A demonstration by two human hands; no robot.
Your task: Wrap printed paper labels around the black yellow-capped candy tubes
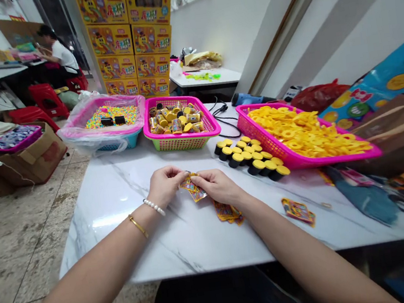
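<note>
My left hand (165,185) is closed, thumb and fingertips pinching the upper left edge of several small printed yellow labels (197,193) with clear film. From the other side my right hand (217,185) pinches the same labels between thumb and fingers. Just below my right wrist lies a loose pile of similar labels (226,212), partly covered by it. Farther right on the table rests another small stack of labels (299,212). Several black cups with yellow lids (246,153) stand in rows beyond my right hand.
A pink basket of yellow rings (299,133) stands at the right. Behind my hands sit a basket of small labelled cups (177,120) and a plastic-lined basket of coloured beads (121,113). Stacked yellow boxes (111,39) rise behind; a seated person (63,55) is far left.
</note>
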